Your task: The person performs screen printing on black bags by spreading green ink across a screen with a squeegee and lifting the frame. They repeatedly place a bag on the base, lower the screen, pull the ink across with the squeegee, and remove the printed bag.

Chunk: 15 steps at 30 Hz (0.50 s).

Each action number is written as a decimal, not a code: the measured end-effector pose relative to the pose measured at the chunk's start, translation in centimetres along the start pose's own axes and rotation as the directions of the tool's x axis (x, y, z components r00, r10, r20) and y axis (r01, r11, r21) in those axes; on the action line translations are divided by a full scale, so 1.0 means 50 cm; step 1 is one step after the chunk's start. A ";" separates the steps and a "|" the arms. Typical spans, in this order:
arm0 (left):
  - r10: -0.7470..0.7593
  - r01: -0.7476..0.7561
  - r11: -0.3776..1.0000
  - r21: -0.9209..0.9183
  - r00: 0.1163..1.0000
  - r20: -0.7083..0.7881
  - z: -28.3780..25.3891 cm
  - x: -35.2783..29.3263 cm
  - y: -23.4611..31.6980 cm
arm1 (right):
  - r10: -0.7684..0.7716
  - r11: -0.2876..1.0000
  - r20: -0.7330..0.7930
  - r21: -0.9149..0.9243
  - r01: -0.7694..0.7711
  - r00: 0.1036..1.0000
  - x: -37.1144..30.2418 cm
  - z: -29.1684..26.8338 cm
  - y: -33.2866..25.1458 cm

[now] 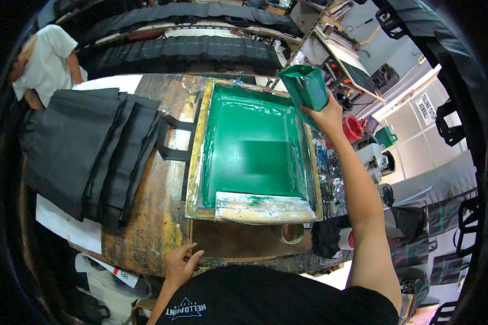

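A screen printing frame lies on the table, its yellowed rim stained and its mesh coated with wet green ink. Across its near end rests a wooden squeegee smeared white and green. Above the far right corner, my right hand grips a green, ink-coated container, which is tilted. My left hand is at the table's near edge, thumb and forefinger apart, with nothing visible between them. Left of the frame is a stack of black fabric pieces; a black bag handle sticks out beside the frame.
A cup stands at the frame's near side, by a black bundle. Red and green containers crowd the right. At far left another person bends forward. Racks of black fabric line the back.
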<state>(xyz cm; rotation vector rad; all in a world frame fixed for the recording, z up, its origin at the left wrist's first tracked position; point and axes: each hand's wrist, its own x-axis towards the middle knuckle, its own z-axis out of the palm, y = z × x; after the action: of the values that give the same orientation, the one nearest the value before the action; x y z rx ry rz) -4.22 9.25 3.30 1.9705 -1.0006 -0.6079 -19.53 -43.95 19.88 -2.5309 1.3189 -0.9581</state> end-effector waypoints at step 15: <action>0.115 -0.117 0.993 -0.031 0.991 -0.073 0.013 0.006 -0.024 | -0.046 0.968 0.047 -0.245 0.057 0.998 0.050 0.112 0.025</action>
<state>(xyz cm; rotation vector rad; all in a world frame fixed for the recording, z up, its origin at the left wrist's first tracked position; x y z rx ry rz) -4.00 9.13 1.90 1.8754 -1.0455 -0.4850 -16.02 -47.59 16.16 -2.7631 1.4486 -0.7898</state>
